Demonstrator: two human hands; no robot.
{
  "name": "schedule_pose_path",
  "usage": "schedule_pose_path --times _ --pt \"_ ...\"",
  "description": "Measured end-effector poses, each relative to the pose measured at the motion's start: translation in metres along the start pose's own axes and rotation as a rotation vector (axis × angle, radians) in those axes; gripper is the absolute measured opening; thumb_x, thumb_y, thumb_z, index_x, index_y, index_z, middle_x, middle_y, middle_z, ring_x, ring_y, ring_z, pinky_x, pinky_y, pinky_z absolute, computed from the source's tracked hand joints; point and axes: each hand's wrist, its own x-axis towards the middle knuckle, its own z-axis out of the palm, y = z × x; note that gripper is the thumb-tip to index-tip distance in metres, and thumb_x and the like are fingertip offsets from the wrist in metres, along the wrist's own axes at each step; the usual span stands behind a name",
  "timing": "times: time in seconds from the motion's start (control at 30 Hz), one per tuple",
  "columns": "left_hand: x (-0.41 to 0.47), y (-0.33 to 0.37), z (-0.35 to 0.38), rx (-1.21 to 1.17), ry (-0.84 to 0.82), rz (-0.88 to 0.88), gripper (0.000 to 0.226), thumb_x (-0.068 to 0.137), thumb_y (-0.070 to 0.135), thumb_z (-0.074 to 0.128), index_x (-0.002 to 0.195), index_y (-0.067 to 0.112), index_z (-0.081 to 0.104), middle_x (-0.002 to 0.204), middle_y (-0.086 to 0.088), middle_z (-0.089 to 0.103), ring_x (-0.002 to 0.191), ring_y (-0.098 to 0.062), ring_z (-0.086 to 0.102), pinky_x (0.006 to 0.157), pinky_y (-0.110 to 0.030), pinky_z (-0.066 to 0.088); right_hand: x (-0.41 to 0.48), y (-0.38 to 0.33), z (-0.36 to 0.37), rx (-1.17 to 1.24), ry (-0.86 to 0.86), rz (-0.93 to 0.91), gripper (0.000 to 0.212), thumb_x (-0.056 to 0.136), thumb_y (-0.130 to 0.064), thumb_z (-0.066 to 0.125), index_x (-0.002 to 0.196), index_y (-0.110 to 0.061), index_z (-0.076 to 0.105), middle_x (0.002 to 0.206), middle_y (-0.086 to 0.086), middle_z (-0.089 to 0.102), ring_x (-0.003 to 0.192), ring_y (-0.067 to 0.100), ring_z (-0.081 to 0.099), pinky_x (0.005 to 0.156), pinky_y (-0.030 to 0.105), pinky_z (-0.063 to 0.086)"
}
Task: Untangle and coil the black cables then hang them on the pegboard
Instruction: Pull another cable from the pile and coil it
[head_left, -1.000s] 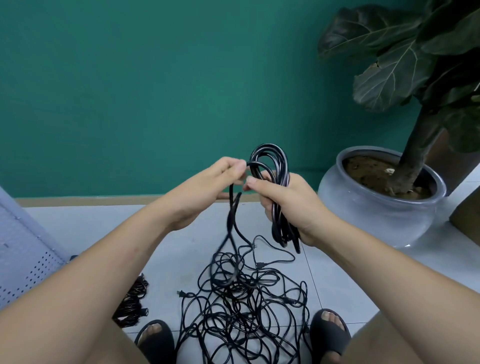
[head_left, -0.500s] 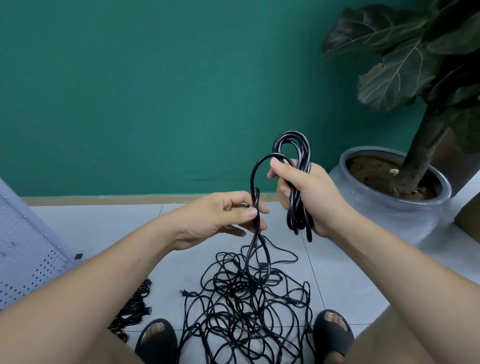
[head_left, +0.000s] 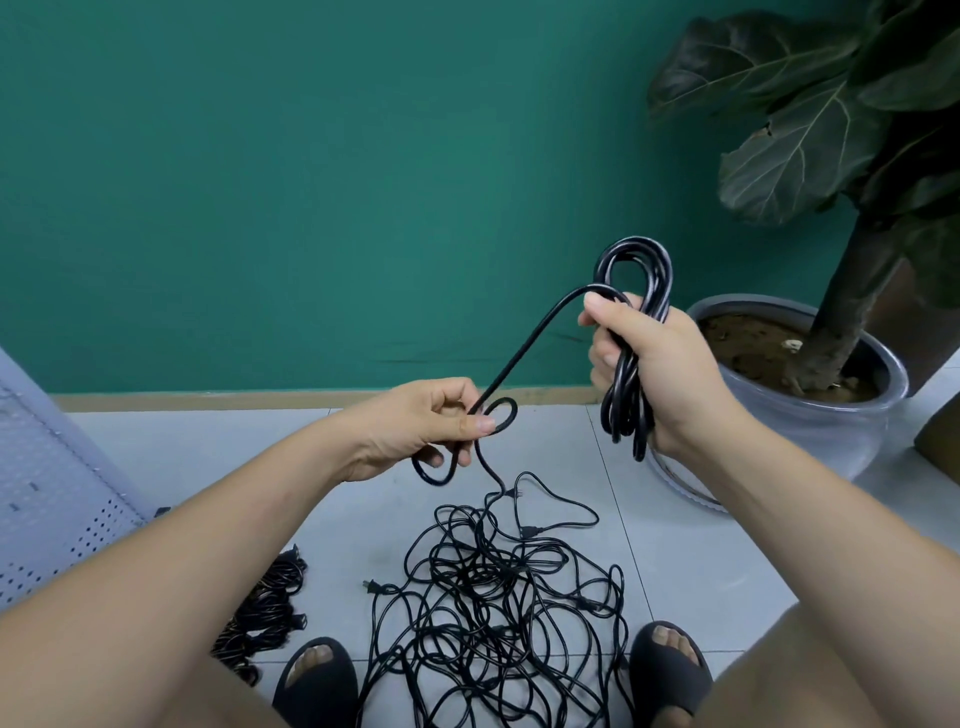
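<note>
One held coil (head_left: 626, 400), one floor tangle (head_left: 483, 587)

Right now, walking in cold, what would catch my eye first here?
First, the two bare hands raised in the middle: the right hand grips a coil of black cable, and the left hand pinches the strand running from it. Below, between the sandalled feet, a big black tangle sprawls on the pale floor. At right stands a large-leaved plant in a grey pot against the green wall.
</note>
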Motion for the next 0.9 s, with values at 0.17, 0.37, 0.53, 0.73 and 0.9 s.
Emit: schedule_pose_path --times 0.17,0.37,0.53,0.73,0.9 --pt "0.011 -0.023 -0.023 0.235 0.136 -0.105 0.023 0.089 0.017 0.085 0.089 0.017 0.062 0.078 0.006 0.065 0.08 -0.013 0.063 0.08 -0.032 0.045 0.003 -0.001 -0.005 -0.033 0.08 -0.043 0.019 0.105 -0.023 0.067 0.092 -0.009 0.064 0.059 0.004 0.041 0.045 0.017 0.029 0.048 0.027 0.025" --pt "0.011 -0.055 -0.046 0.544 0.26 -0.199 0.018 0.103 0.023 0.067 0.117 0.034 0.068 0.095 0.007 0.078 0.088 -0.016 0.072 0.077 -0.031 0.048 0.01 -0.014 -0.021 0.079 0.169 -0.062 0.021 0.105 -0.026 0.067 0.09 -0.012 0.064 0.059 0.003 0.04 0.05 0.018 0.028 0.05 0.033 0.022" --pt "0.014 -0.051 -0.03 0.744 0.208 -0.169 0.089 0.083 0.065 0.082 0.156 0.045 0.035 0.135 0.01 0.056 0.121 -0.015 0.06 0.098 -0.035 0.05 0.006 -0.006 -0.016 0.045 0.126 -0.031 0.022 0.106 -0.026 0.066 0.09 -0.011 0.064 0.058 0.004 0.04 0.05 0.019 0.025 0.05 0.033 0.021" --pt "0.016 -0.01 0.025 0.591 0.261 0.168 0.066 0.089 0.059 0.079 0.145 0.041 0.051 0.133 0.022 0.06 0.121 0.003 0.058 0.105 -0.029 0.049 0.004 0.003 -0.003 -0.026 0.057 -0.01 0.024 0.103 -0.031 0.07 0.088 -0.012 0.067 0.06 0.006 0.042 0.048 0.019 0.028 0.051 0.032 0.024" --pt "0.012 0.037 0.058 0.252 0.529 0.465 0.015 0.104 0.032 0.068 0.119 0.028 0.07 0.102 0.017 0.071 0.095 0.0 0.064 0.083 -0.012 0.045 0.0 0.006 0.002 -0.074 0.04 -0.016 0.024 0.103 -0.031 0.07 0.084 -0.016 0.069 0.06 0.004 0.045 0.048 0.017 0.032 0.051 0.031 0.026"
